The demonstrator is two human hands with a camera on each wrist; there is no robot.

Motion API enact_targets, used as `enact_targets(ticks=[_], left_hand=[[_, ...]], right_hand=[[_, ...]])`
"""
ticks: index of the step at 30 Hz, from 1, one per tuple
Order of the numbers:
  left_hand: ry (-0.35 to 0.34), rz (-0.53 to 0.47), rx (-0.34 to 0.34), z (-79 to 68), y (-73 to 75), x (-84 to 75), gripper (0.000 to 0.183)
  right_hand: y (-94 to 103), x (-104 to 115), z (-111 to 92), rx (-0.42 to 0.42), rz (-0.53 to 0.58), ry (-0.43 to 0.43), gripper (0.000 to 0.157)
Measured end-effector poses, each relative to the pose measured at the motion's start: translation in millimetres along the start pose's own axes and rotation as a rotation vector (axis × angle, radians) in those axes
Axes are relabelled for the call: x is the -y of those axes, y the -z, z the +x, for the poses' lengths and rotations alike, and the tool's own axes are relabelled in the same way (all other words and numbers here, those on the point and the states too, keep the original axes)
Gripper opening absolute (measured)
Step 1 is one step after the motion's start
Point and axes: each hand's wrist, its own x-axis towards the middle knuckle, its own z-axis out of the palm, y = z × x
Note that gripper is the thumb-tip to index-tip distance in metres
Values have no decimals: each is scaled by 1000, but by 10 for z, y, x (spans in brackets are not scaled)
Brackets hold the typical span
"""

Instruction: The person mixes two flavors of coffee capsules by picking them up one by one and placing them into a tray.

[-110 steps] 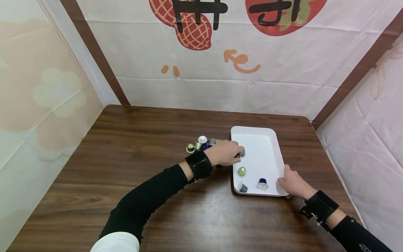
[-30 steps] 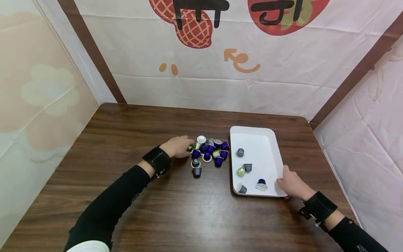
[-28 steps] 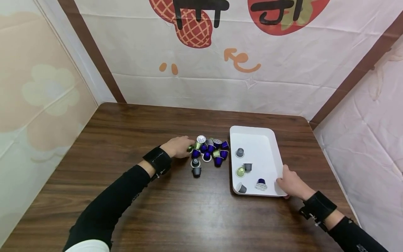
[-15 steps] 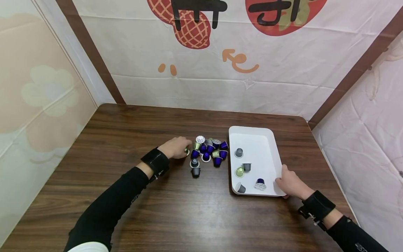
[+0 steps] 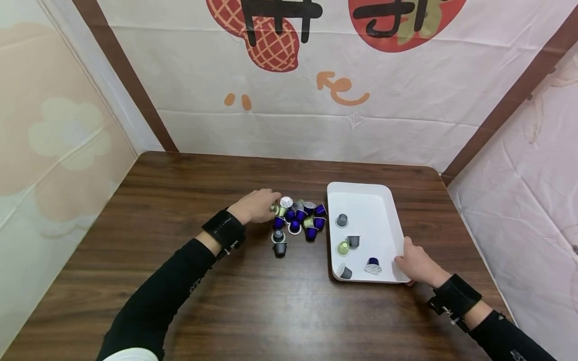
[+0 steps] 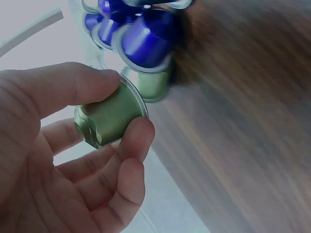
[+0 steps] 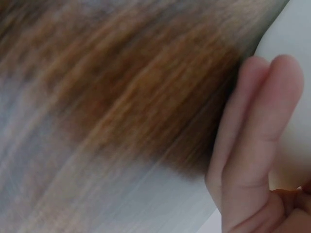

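Note:
My left hand (image 5: 256, 206) pinches a green coffee capsule (image 6: 112, 116) between thumb and fingertips, at the left side of a pile of capsules. Blue capsules (image 6: 148, 39) and another green one (image 6: 153, 85) lie just beyond it in the left wrist view. My right hand (image 5: 420, 261) holds the white tray (image 5: 393, 220) at its near right corner, thumb on the rim and fingers at the outer side and underneath. Inside the tray are a green capsule (image 5: 343, 248), a blue one (image 5: 373, 265) and several grey ones (image 5: 341, 220).
The pile of mostly blue capsules (image 5: 300, 214) sits left of the tray. Two dark grey capsules (image 5: 280, 248) lie at its near side. Brown wood table (image 5: 217, 311) surrounds them, with printed cloth walls (image 5: 289, 133) behind and on both sides.
My left hand was over the tray, then moved left to the pile and took hold of a green capsule. A grey capsule now lies beside the green one in the tray. My right hand stayed.

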Motion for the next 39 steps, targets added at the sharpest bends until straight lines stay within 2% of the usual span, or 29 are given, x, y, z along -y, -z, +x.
enact_targets(ticks=[5, 9, 17, 22, 29, 39], left_hand=[[-35, 22, -20, 64, 74, -127, 40], [-77, 23, -10, 157, 141, -255, 39], [-159, 60, -5, 374, 210, -590, 20], [-208, 108, -3, 525, 211, -790, 22], [-251, 189, -3, 698, 180, -977, 22], [-230, 171, -9, 870, 28, -1132, 18]], right_hand=[[-1, -1, 20, -3, 0, -2, 52], [-8, -9, 31, -3, -2, -16, 53], [-17, -25, 26, -20, -6, 1, 51], [-10, -22, 19, -23, -11, -2, 52], [21, -9, 30, -27, -13, -3, 51], [-5, -32, 18, -24, 3, -3, 51]])
